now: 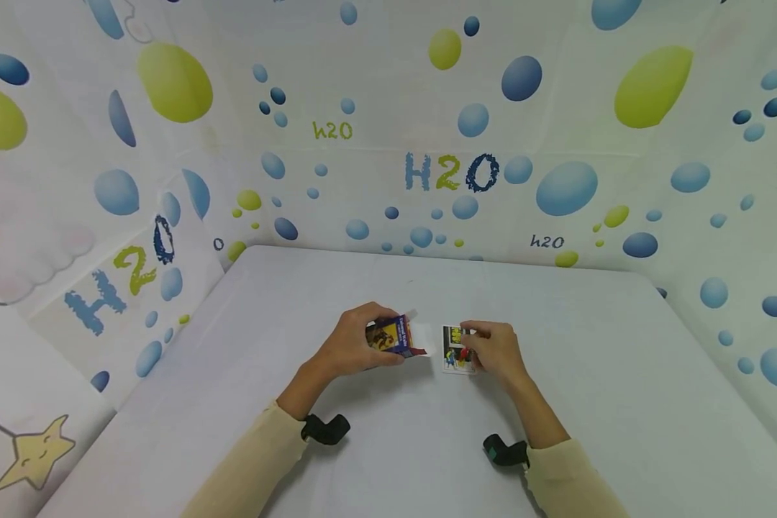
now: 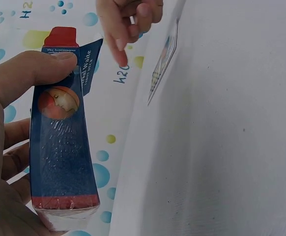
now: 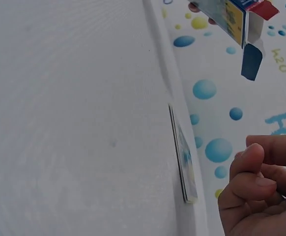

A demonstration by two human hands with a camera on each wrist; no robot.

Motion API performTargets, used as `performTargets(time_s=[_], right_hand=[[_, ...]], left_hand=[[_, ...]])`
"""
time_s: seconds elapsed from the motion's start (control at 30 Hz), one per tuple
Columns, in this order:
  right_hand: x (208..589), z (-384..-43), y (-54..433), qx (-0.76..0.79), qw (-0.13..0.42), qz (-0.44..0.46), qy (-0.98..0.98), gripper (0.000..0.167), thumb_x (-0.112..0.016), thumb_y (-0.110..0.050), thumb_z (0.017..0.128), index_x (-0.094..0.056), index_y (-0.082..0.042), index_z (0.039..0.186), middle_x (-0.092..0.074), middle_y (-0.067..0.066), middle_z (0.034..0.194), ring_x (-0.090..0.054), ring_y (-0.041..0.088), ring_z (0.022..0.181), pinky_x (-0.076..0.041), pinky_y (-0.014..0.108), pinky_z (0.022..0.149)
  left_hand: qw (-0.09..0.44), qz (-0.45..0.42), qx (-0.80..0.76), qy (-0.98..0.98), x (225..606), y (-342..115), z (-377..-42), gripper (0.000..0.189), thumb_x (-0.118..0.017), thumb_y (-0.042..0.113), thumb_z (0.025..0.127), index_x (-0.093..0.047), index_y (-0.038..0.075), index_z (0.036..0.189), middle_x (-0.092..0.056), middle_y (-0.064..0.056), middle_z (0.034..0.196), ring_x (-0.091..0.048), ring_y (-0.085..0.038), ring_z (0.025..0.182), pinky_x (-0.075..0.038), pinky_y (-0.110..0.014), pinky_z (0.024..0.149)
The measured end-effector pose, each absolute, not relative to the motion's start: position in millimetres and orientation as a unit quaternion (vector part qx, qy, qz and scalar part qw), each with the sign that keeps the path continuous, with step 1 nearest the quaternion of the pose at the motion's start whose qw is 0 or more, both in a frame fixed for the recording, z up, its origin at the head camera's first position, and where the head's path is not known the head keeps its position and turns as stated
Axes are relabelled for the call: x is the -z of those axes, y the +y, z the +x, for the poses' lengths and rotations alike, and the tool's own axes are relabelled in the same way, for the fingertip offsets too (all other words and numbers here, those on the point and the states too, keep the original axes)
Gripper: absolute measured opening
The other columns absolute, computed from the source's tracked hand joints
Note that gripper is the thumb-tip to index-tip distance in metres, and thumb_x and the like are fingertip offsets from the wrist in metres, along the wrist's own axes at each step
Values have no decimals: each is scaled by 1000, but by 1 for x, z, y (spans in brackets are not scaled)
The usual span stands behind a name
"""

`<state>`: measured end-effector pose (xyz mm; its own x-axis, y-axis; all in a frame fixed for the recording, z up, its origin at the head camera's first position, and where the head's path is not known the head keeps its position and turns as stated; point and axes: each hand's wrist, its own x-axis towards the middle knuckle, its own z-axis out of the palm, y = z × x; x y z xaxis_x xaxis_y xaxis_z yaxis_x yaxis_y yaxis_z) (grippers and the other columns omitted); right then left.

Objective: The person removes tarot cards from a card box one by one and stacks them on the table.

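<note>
My left hand holds a dark blue tarot card box above the table, thumb on one side and fingers on the other. In the left wrist view the box shows a round face picture and the words Tarot Deck. Its end is open, with a red flap and a blue flap sticking out. A thin stack of picture cards lies on the table to the right of the box. Over its right side hovers my right hand, fingers loosely bent and holding nothing, apart from the cards in the right wrist view.
A white tabletop lies under both hands. Behind it and at the sides hangs a white cloth printed with blue and green bubbles and H2O lettering. Black bands with stubby mounts sit at both wrists.
</note>
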<state>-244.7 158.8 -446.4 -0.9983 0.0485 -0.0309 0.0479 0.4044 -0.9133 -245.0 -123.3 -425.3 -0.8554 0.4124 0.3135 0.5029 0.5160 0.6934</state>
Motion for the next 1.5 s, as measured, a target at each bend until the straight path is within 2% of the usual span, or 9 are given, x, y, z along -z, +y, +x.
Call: performTargets(time_s=[0.1,0.37,0.6,0.77,1.1,1.3,1.5], right_hand=[[440,-242,153,-564,13,-18,-825,22,-68,-12,94,-74,-2,113,-62,16,85,-55,17,56,-45,21,48],[424,-235,140,-599,23,35,-800,18,-67,-12,97,-71,2,107,-64,27,87,-58,20,57,-49,22,50],[412,-225,121,-578,16,112,-808,6,-71,-12,94,-72,-7,97,-65,13,77,-58,24,60,-50,23,50],[412,-220,110,-548,2,126,-827,7,-73,-10,92,-71,-5,96,-68,7,78,-60,20,62,-51,24,51],[417,-216,105,-530,11,92,-843,11,-71,-3,87,-65,-4,96,-65,5,75,-62,18,65,-54,27,54],[415,-216,106,-546,5,88,-833,13,-69,1,86,-65,-3,98,-65,7,75,-63,19,64,-55,28,55],[412,-217,108,-558,-4,76,-827,15,-71,2,86,-64,-3,99,-66,8,75,-60,19,62,-51,26,53]], left_hand=[[55,-264,414,-869,426,-123,-246,68,-93,31,70,-65,14,130,-66,2,121,-60,-17,111,-54,-39,95],[56,-289,429,-854,425,-121,-244,67,-94,30,69,-65,15,128,-65,5,117,-60,-13,107,-54,-36,92],[60,-307,429,-847,422,-117,-240,66,-94,30,71,-64,17,128,-64,7,117,-60,-13,107,-55,-34,93],[60,-323,429,-841,423,-114,-237,65,-94,29,71,-64,15,128,-64,5,117,-62,-18,107,-55,-34,93],[57,-341,415,-842,421,-107,-234,66,-95,26,69,-65,12,126,-64,5,114,-60,-10,105,-54,-30,93],[56,-344,419,-839,420,-106,-235,66,-95,25,69,-65,12,126,-65,4,114,-60,-10,104,-54,-30,93],[56,-339,423,-839,420,-105,-235,65,-95,26,69,-65,13,126,-64,5,114,-59,-10,105,-54,-31,93]])
